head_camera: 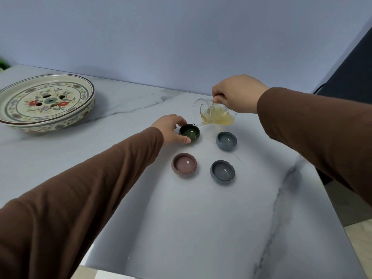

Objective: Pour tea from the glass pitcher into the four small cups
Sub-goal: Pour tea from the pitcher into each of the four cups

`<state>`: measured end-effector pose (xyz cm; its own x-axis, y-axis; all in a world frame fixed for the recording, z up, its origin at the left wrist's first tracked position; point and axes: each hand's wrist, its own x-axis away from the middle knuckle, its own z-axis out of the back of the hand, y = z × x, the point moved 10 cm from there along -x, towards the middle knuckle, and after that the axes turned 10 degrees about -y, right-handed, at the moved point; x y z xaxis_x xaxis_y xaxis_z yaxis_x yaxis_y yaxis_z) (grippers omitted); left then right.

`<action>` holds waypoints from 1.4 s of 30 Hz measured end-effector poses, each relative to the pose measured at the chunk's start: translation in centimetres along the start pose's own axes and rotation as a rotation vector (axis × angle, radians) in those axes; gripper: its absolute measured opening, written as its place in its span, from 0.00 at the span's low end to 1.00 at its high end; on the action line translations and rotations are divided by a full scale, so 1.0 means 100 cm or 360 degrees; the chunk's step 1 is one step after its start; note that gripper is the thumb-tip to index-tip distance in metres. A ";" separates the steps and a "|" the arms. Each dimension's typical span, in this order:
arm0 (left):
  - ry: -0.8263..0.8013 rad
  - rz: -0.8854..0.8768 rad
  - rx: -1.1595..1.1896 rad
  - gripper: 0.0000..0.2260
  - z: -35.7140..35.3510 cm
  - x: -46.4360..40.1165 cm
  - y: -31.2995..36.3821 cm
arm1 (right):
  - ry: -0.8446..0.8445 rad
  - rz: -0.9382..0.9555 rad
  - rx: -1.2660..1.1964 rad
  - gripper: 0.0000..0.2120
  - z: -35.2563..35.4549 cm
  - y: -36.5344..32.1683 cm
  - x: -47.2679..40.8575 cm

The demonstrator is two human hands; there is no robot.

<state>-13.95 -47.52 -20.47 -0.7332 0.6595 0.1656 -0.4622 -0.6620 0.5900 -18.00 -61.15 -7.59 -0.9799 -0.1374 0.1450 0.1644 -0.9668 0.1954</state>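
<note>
My right hand (239, 93) grips the handle of the glass pitcher (213, 114), which is tilted left with yellow tea inside. Its spout hangs just over the rim of the dark green cup (189, 132). My left hand (171, 129) holds that green cup at its left side, thumb in front and fingers behind. The other small cups stand on the marble table: a blue-grey cup (226, 140) to the right, a pink cup (184, 165) in front, and a darker blue cup (222, 173) at the front right. All three show a shine of liquid inside.
A large floral ceramic tea tray (46, 102) with drain holes sits at the far left of the table (181, 218). The pale wall runs behind. The table's right edge drops to the floor, beside a dark object (350, 73).
</note>
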 end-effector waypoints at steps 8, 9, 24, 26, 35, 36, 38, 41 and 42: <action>-0.0007 0.0000 -0.0014 0.25 0.000 0.001 0.000 | 0.0015 0.0022 0.0152 0.10 0.012 -0.012 0.002; -0.0008 -0.0002 -0.0017 0.25 0.000 0.001 0.001 | 0.0016 0.0020 0.0168 0.11 0.013 -0.013 0.002; -0.0011 0.0017 -0.0044 0.26 0.000 0.001 0.001 | -0.0002 -0.0025 0.0255 0.12 0.025 -0.016 0.006; -0.0014 0.0018 -0.0062 0.26 0.000 0.001 0.001 | -0.0016 -0.0039 0.0250 0.12 0.025 -0.016 0.007; -0.0034 0.0029 -0.0086 0.27 0.000 0.001 0.003 | -0.0031 -0.0028 0.0272 0.11 0.029 -0.021 0.006; -0.0036 0.0030 -0.0088 0.27 0.000 0.000 0.003 | -0.0034 -0.0026 0.0276 0.11 0.029 -0.021 0.005; -0.0037 0.0034 -0.0094 0.27 0.000 0.000 0.003 | -0.0045 -0.0018 0.0283 0.11 0.029 -0.022 0.005; -0.0035 0.0038 -0.0092 0.27 0.000 0.000 0.002 | -0.0054 0.0002 0.0296 0.10 0.028 -0.024 0.004; -0.0034 0.0037 -0.0093 0.27 -0.001 0.000 0.002 | -0.0056 0.0007 0.0307 0.10 0.028 -0.025 0.004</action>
<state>-14.09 -47.68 -20.38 -0.7336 0.6507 0.1960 -0.4737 -0.6965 0.5389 -18.44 -58.17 -5.30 -0.9750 -0.1308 0.1794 0.1909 -0.9067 0.3762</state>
